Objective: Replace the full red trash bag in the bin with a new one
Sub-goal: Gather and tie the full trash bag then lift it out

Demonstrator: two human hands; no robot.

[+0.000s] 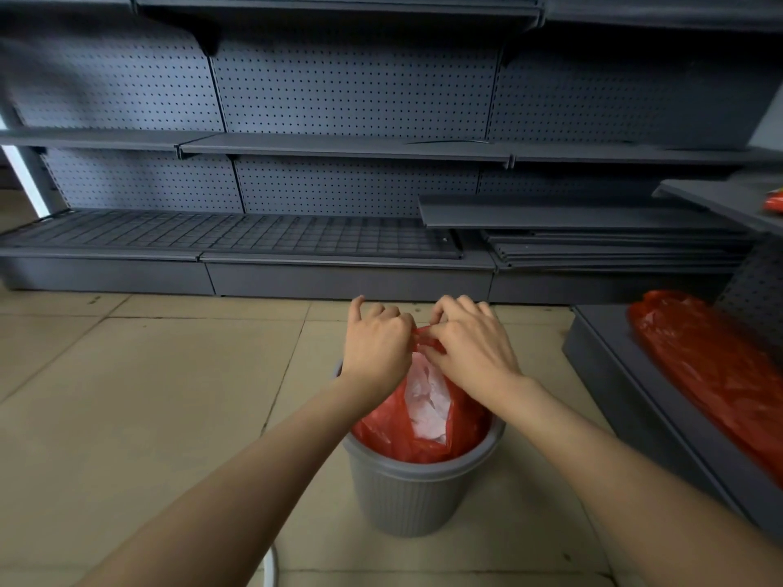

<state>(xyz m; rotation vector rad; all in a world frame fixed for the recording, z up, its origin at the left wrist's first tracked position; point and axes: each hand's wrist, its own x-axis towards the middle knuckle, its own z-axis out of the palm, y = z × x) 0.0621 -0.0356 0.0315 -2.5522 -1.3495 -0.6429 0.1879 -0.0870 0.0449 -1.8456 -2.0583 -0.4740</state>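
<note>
**While both hands pinch the bag top, fingertips stay hidden**

Though both hands work at the bag mouth, fingertips are hidden behind knuckles, so exact hold is hard to read. Left hand (pixel 377 347) & right hand (pixel 470 347), just above the grey ribbed bin (pixel 406 497), have fingers curled, pinching the gathered top of the full red trash bag (pixel 394 434). Bag sits in bin, glossy, crumpled, white paper (pixel 426 402) showing inside. Right of bin, another red bag (pixel 703 366) lies on a low shelf base (pixel 627 400). Left of bin: open tiled floor (pixel 148 396). Beyond bin: dark pegboard shelving (pixel 339 91).
</note>
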